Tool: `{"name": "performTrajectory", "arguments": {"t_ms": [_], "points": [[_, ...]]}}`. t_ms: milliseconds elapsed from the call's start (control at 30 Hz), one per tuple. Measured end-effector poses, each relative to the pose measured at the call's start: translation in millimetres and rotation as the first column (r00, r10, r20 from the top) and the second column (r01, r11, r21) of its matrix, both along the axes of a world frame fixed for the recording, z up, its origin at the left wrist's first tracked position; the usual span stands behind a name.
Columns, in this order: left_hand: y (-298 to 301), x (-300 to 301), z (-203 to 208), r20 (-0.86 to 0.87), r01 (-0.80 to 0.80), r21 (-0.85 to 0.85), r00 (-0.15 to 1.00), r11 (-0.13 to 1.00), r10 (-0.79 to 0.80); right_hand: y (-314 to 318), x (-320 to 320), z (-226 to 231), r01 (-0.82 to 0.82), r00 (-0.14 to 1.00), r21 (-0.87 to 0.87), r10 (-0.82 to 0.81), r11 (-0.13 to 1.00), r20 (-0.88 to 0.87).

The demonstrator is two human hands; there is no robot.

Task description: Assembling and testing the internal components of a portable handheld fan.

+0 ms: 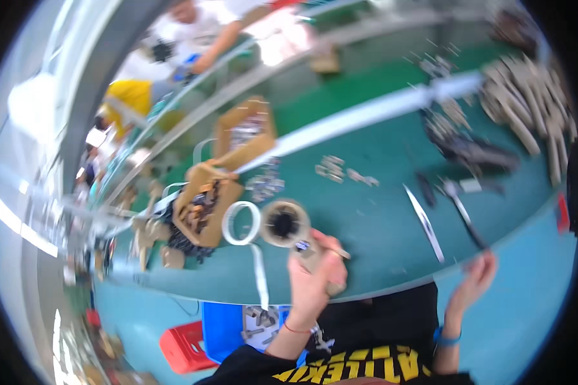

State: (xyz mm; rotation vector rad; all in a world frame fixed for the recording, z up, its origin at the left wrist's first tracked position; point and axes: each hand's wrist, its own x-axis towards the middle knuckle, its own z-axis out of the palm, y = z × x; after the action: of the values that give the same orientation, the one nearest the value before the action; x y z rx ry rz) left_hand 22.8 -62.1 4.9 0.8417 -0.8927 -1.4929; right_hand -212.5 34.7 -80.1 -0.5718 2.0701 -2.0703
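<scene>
My left hand [318, 276] is wrapped round the handle of a beige hair-dryer-like housing [307, 251]. Its round barrel end faces up, with a dark inside. Just left of the barrel lies a white ring [226, 224], and a white strip [261, 282] runs from it toward the table's front edge. Off the table's front right edge, my right hand [472, 285] is raised with its fingers loosely stretched and nothing visible in them. Nearest to it is a long tool with a dark handle [472, 232]. Beside that tool lie silver tweezers [425, 224]. Motion blurs small details.
Cardboard boxes of small parts [198, 204] stand at the left. Small metal pieces [331, 168] lie mid-table. A black power tool [478, 154] and a pile of beige handles [526, 96] are at the right. Below the edge sits a blue bin [221, 330]. People work beyond.
</scene>
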Motion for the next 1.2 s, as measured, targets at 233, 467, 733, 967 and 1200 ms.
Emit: {"name": "performTrajectory", "arguments": {"t_ms": [233,467,733,967,1200], "points": [[12,13,17,-0.108,0.099,0.091,0.99,0.991,-0.089,8,-15,-25,-0.073,0.994,-0.074,0.067,0.995,-0.082],[8,14,6,-0.188,0.185,0.106,0.969,0.977,-0.163,-10,6,1,0.145,0.98,0.05,-0.136,0.988,-0.143],[7,13,2,-0.212,0.208,0.126,0.961,0.97,-0.179,3,6,-3,0.242,0.912,0.391,-0.07,0.888,-0.405],[11,4,17,-0.267,0.038,0.284,0.963,0.958,0.041,-10,13,3,0.174,0.984,0.109,-0.17,0.979,-0.049],[5,13,16,-0.089,0.11,0.333,0.992,0.937,-0.085,-18,-45,-46,-0.506,0.514,-0.291,0.013,0.812,-0.858]]}}
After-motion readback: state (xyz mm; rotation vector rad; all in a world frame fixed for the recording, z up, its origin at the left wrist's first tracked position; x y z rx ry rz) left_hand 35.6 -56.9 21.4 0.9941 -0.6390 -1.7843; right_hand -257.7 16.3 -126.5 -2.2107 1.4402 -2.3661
